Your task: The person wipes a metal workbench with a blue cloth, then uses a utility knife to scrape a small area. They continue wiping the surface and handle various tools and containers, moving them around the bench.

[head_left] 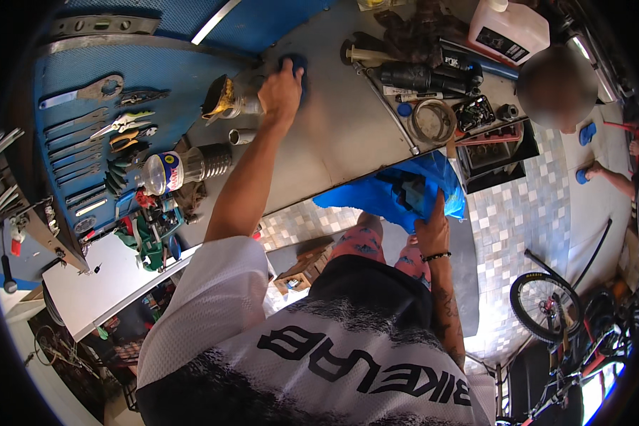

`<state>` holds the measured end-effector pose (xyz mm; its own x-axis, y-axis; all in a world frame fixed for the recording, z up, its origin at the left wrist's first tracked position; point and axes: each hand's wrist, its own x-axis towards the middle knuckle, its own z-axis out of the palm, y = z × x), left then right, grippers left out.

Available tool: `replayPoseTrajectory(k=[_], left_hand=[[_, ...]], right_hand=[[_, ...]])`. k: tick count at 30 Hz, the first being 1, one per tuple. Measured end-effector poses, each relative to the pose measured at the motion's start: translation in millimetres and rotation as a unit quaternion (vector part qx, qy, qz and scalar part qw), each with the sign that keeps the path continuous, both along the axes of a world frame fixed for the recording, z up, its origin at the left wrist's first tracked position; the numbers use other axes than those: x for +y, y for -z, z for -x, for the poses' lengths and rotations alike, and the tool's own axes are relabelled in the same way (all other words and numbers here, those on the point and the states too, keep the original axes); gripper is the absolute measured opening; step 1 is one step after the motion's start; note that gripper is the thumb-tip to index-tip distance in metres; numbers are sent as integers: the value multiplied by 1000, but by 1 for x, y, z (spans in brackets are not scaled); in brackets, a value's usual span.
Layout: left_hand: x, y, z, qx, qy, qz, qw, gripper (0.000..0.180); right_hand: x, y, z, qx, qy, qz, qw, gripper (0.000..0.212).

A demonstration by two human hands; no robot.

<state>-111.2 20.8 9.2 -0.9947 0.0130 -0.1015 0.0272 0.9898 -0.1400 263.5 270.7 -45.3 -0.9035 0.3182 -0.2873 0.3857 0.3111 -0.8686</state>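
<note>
My left hand [282, 92] reaches far across the metal workbench [319, 142], its fingers pressed around a dark blue cloth [299, 69] on the bench top. Beside that wrist stand a clear jar [244, 105] and a small metal cup-like piece [242, 135]. My right hand [433, 233] grips the rim of a blue plastic bag [366, 199] at the bench's front edge. The bag hangs partly open, with dark and pale contents that I cannot make out. The right thumb and fingers are closed on the plastic.
Hand tools hang on a blue panel [71, 170] at left, near a cut plastic bottle [165, 172]. On the right of the bench lie a long metal wrench [387, 106], a coiled ring [433, 121] and a pink jug [511, 28]. Another person and a bicycle [547, 307] are at right.
</note>
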Motion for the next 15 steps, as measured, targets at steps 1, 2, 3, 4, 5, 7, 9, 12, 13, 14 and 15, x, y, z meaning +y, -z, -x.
replayPoseTrajectory(k=[1,2,3,4,5,7,9,12,13,14,15], left_hand=[[-5,-2,-12,8,1,5,1000,39],[-12,-3,-22,25,12,9,1000,39],[-17,-2,-27,32,9,23,999,38],[-22,1,-27,52,18,15,998,39],[-27,4,-26,60,13,19,998,39],[-35,12,-22,73,-6,22,997,40],[-42,17,-15,79,-32,19,996,42],[-54,19,-7,86,-67,28,994,44],[-59,18,-5,89,-66,38,993,43],[-64,18,-1,81,-81,40,993,42],[-70,17,3,64,-101,44,992,42]], right_hand=[[1,0,1,-16,4,12,1000,95],[1,0,1,-19,5,18,1000,95],[2,0,1,-21,6,24,999,95],[2,1,2,-10,4,22,1000,95],[4,3,1,-9,4,22,1000,95],[6,6,-2,-21,7,25,999,94],[10,9,-7,-23,2,-13,1000,94],[13,14,-12,-36,-14,-62,997,94],[14,14,-13,-68,-12,-26,997,94],[15,15,-13,-109,0,8,994,94],[15,15,-13,-99,-8,9,995,94]])
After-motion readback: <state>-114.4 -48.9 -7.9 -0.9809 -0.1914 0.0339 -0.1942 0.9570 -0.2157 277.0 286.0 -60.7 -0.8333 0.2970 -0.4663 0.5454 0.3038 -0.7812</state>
